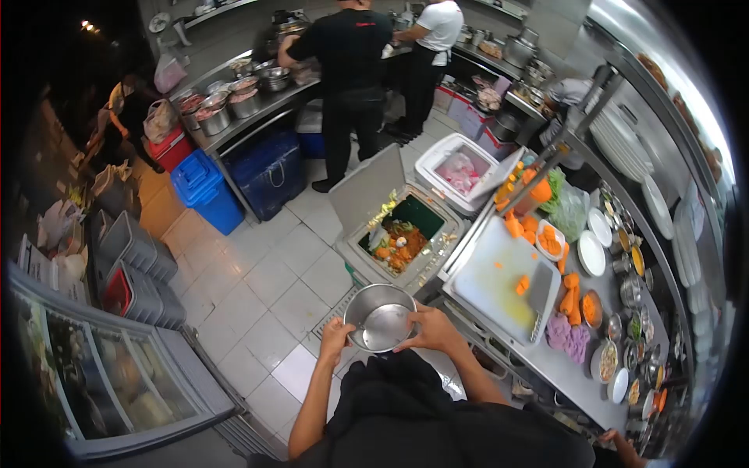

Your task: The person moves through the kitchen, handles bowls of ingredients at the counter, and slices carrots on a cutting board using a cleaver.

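Both my hands hold a round steel pot (382, 321) in front of my body, with its open top facing up toward me. My left hand (335, 340) is closed on the left rim. My right hand (427, 327) grips the right rim, thumb toward the inside. No food shows inside the pot. Just beyond it stands a lidded bin (449, 246), its grey lid (367, 187) swung up. Orange and green food scraps (402, 246) lie in the bin, and bits are stuck along its rim.
At right, a steel counter (546, 359) carries a white cutting board (488, 273), carrots (571, 300), a purple cloth (568, 337) and several bowls. A white cooler (449, 148) stands behind the bin. Two people work at the back counter (273, 101); a blue bin (204, 191) is at left.
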`<state>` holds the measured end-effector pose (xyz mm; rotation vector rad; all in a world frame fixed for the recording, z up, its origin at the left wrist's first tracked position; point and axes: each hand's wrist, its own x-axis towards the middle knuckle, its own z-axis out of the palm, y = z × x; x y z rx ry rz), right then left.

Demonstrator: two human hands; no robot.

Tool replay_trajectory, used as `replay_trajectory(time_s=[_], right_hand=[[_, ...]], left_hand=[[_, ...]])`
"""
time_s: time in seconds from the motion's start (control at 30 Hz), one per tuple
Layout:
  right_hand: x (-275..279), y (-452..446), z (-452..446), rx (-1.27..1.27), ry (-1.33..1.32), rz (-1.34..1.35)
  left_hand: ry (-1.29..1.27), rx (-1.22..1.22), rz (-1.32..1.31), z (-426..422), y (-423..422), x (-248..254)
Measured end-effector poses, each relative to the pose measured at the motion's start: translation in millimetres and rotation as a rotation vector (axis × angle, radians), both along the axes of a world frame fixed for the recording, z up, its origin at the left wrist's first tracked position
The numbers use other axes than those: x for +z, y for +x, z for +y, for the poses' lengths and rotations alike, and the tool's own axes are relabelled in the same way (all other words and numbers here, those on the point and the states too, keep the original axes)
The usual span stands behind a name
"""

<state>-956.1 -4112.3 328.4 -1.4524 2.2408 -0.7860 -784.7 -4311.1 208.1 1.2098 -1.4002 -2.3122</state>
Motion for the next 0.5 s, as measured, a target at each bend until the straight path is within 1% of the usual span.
replay_trajectory(time_s=[0.03, 0.1, 0.13, 0.17, 0.23, 0.27, 0.3, 0.33, 0.37, 0.4, 0.43, 0.47, 0.5], right_hand=[[4, -6, -6, -0.008, 0.033, -0.034], [-1, -24, -10, 0.007, 0.065, -0.06], [-9, -37, -5, -0.112, 0.015, -0.096], [-11, -50, 1, -0.246, -0.038, -0.139], [-2, -87, 20, -0.43, -0.124, -0.074], [9, -110, 28, -0.532, -0.195, -0.026], [2, -141, 41, -0.614, -0.314, 0.119], [10, -168, 51, -0.754, -0.393, 0.149], [33, -192, 54, -0.881, -0.521, 0.162], [52, -218, 61, -0.981, -0.57, 0.18], [77, -241, 65, -1.002, -0.676, 0.263], [107, -260, 68, -1.024, -0.781, 0.35], [144, -273, 67, -1.08, -0.828, 0.447]], left_hand=[[-0.004, 0.024, 0.005, -3, -5, 0], [0.085, 0.069, 0.056, -7, -15, -2], [0.097, 0.107, 0.046, -13, -24, -17], [0.091, 0.106, 0.049, -19, -33, -18], [-0.137, 0.117, -0.004, -32, -57, -14], [-0.21, 0.065, -0.012, -41, -72, 8], [-0.225, 0.048, 0.003, -50, -91, 24], [-0.239, -0.017, 0.008, -61, -106, 37], [-0.254, -0.081, 0.013, -69, -122, 50], [-0.282, -0.129, 0.035, -78, -141, 61], [-0.298, -0.147, 0.038, -85, -159, 77], [-0.327, -0.217, 0.083, -91, -180, 94], [-0.354, -0.288, 0.125, -96, -199, 110]])
